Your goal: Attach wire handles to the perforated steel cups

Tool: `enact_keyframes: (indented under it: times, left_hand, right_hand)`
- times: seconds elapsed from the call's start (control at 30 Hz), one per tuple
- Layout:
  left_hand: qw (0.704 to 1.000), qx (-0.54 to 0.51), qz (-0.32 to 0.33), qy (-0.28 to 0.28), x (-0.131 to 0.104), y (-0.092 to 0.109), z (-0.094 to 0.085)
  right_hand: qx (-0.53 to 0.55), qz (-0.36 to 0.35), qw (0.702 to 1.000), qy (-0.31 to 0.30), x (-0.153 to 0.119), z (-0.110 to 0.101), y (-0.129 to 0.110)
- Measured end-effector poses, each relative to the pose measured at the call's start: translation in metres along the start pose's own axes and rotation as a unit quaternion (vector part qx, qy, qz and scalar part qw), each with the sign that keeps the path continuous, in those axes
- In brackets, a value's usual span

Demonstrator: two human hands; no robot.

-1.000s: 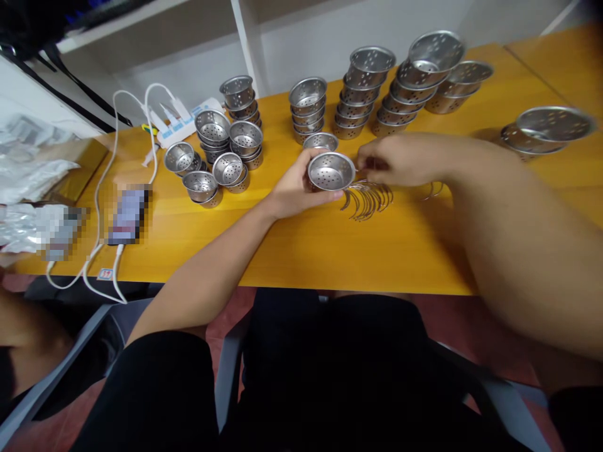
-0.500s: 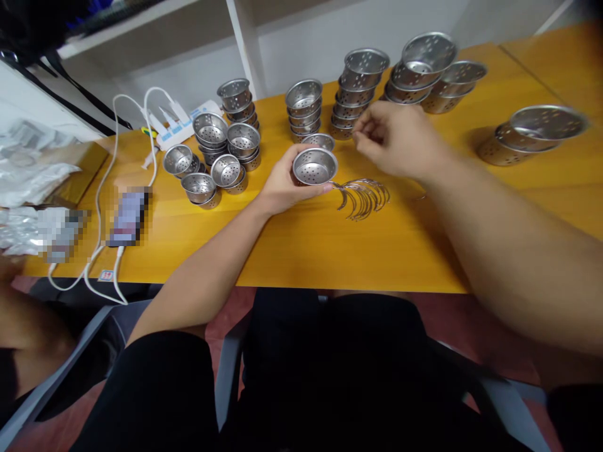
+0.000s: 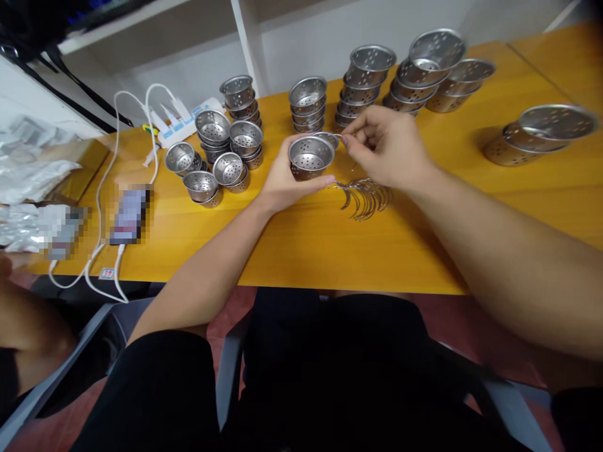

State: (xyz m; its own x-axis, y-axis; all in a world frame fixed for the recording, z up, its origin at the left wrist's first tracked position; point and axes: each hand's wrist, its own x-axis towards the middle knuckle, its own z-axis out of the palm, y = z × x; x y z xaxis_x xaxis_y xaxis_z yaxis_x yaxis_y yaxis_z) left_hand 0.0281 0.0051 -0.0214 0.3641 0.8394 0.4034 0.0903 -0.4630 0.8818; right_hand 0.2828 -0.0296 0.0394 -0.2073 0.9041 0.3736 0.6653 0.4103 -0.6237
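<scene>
My left hand (image 3: 282, 176) is closed around a small perforated metal cup (image 3: 311, 162), its thumb lying along the near side. The cup's mouth faces up towards me, and another metal rim shows just behind it. To the right, my right hand (image 3: 384, 141) pinches a thin curved wire (image 3: 338, 135) between thumb and fingertips. One end of the wire reaches the cup's right rim; whether it is hooked into a hole I cannot tell. Below the hands, several curved wires (image 3: 366, 199) lie in a loose fan on the table.
Stacks of perforated cups (image 3: 308, 94) line the back of the wooden table (image 3: 301, 257), with more clusters (image 3: 228, 168) at left and a stack (image 3: 541, 132) at far right. A phone (image 3: 129, 215), white cables and a power strip (image 3: 181, 129) occupy the left side. Another person's arm (image 3: 28, 320) shows at lower left.
My right hand has moved left and slightly down to the cup's rim, with the wire in its fingers. The held cup has shifted slightly left and up.
</scene>
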Motion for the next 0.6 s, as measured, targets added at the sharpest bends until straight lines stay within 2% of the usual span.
enact_keyframes:
  times: [0.13,0.27,0.4,0.6]
  left_hand:
    - [1.000,-0.002,-0.012,-0.017,0.003,-0.008,0.002]
    - [0.999,0.038,0.003,-0.001,0.002,-0.003,0.000]
    - [0.999,0.048,0.009,-0.016,0.000,-0.001,0.000]
    - [0.999,0.027,0.008,-0.037,-0.001,-0.012,0.006]
  right_hand:
    - [-0.029,0.017,0.999,-0.001,0.002,-0.002,0.001]
    - [-0.028,0.040,0.999,-0.010,0.000,-0.005,-0.005]
    - [0.015,0.012,1.000,-0.010,-0.003,-0.002,-0.010]
    - [0.047,-0.019,0.998,-0.021,-0.006,0.004,-0.015]
